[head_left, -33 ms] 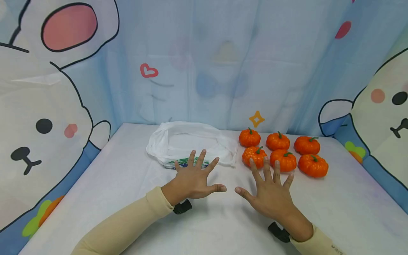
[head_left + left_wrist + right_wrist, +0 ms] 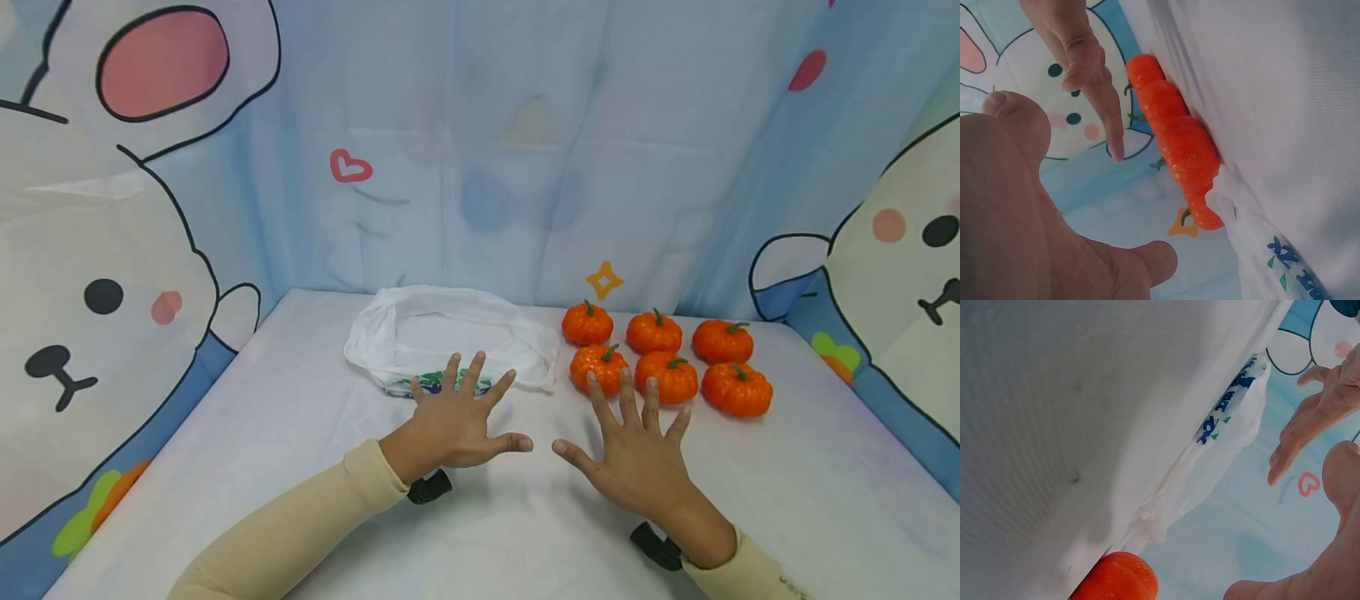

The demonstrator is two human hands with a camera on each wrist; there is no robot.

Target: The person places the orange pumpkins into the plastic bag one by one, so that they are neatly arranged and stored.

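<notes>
My left hand (image 2: 455, 421) is held over the table, palm down with fingers spread, and holds nothing. Just beyond its fingertips lies a white plastic bag (image 2: 465, 321) with its mouth spread wide and blue and green print on its near side. To the right, my right hand (image 2: 641, 458) is likewise spread and bare. Its fingertips overlap the near row of small orange pumpkins in the head view, by the front left pumpkin (image 2: 598, 369) and the front middle pumpkin (image 2: 667, 377). The right wrist view shows one orange pumpkin (image 2: 1119, 578) near the bag (image 2: 1229, 447).
Several green-stemmed pumpkins stand in two rows at the table's back right, including a back right pumpkin (image 2: 722, 342) and a front right pumpkin (image 2: 737, 390). A white cloth covers the table (image 2: 262, 433). Behind it hangs a blue cartoon curtain (image 2: 480, 100). Both wrists carry black straps.
</notes>
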